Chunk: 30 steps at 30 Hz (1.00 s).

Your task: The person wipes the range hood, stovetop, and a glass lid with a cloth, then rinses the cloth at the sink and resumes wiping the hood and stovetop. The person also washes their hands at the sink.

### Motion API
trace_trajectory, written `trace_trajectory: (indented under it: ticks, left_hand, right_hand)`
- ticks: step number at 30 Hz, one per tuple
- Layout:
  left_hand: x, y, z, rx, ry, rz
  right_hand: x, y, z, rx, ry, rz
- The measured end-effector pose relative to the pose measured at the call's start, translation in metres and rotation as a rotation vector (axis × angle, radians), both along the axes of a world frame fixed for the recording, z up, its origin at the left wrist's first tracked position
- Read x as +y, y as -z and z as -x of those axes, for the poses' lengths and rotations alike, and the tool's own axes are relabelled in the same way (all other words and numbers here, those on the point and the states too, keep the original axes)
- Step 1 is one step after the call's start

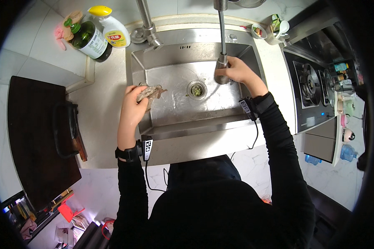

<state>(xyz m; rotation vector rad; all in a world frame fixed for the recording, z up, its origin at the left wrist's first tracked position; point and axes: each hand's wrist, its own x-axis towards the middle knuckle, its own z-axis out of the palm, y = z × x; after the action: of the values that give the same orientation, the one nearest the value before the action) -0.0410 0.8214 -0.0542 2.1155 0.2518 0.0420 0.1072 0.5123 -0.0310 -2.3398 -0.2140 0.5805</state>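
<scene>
My left hand (pixel 134 99) grips a crumpled brown cloth (pixel 152 92) over the left rim of a stainless steel sink (pixel 171 109). On the right, my right hand (pixel 237 71) is closed around a metal pull-out spray head (pixel 221 70), held above the basin with its hose (pixel 222 34) running upward. Green food scraps (pixel 197 90) sit in the drain strainer (pixel 191 84) in the basin floor. The basin's metal looks wet. Whether water is flowing from the spray head cannot be seen.
A second faucet (pixel 149 28) rises at the back left. Beside it stand a spray bottle (pixel 115 32) and a large dark bottle (pixel 90 42). A dark board (pixel 34 130) and a knife with a wooden handle (pixel 79 147) lie left. The gas stove (pixel 308 84) and a small bowl (pixel 258 31) are right.
</scene>
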Motion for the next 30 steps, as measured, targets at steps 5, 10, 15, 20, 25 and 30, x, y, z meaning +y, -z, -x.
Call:
trace_trajectory:
  ticks: [5,10,15,20,25,30]
  left_hand:
    - [-0.01,0.004,-0.017,0.04,0.068,-0.049]
    - [-0.024,0.003,-0.04,0.055,0.077,-0.146]
    - [-0.03,0.007,-0.044,0.059,0.103,-0.202]
    - [-0.021,0.003,-0.034,0.053,0.026,-0.126]
    - [-0.016,-0.012,-0.019,0.014,-0.031,-0.094]
    - [-0.014,-0.021,-0.003,0.08,-0.103,0.01]
  right_hand:
    - [-0.037,-0.027,-0.021,-0.281,-0.006,0.203]
    - [-0.032,-0.02,-0.041,-0.393,-0.005,0.143]
    - [-0.009,-0.008,-0.046,-0.309,0.001,-0.086]
    - [0.006,0.005,-0.033,-0.192,0.018,-0.23]
    - [0.011,0.008,-0.017,-0.193,0.032,-0.255]
    - [0.025,-0.008,-0.008,0.033,-0.095,-0.193]
